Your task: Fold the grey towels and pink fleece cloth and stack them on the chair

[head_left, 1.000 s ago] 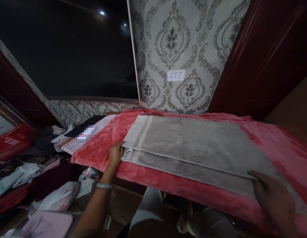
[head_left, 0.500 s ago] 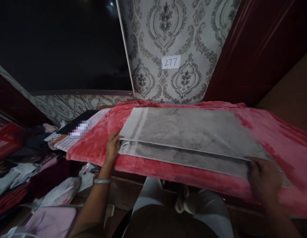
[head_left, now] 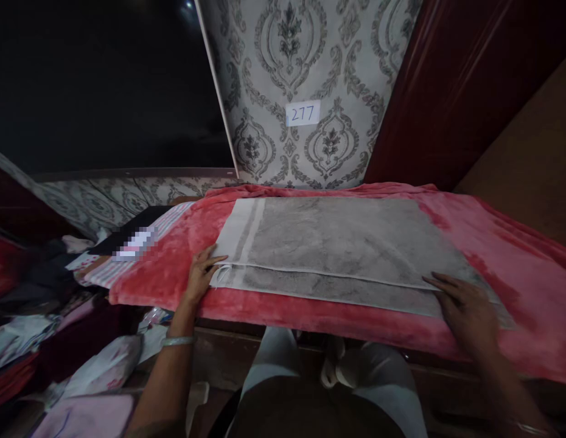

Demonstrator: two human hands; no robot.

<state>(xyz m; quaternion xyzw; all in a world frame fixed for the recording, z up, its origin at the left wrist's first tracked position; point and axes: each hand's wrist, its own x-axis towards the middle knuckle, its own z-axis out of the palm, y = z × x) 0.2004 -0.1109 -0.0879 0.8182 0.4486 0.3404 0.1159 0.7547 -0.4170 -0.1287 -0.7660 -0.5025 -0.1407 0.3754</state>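
Observation:
A grey towel [head_left: 333, 237] with pale stripes across its left end lies folded on a red blanket [head_left: 159, 267]. Its upper layer stops short of the lower one, so a strip of the lower layer shows along the near side. My left hand [head_left: 201, 272] rests at the left end of the fold edge, fingers extended beside a small white loop [head_left: 223, 275]. At the right end of that edge, my right hand [head_left: 468, 310] lies with its fingers stretched out on the cloth. Neither hand grips the towel.
Left of the blanket are a striped cloth [head_left: 173, 219] and a dark flat item [head_left: 132, 228]. Clothes and plastic bags [head_left: 104, 365] are heaped lower left. A large black screen [head_left: 104, 85] and a patterned wall [head_left: 292, 73] stand behind.
The towel's upper edge has come down from its raised position and now lies flatter. My right hand has let go of the edge and moved left, fingers spread; my left fingers have straightened.

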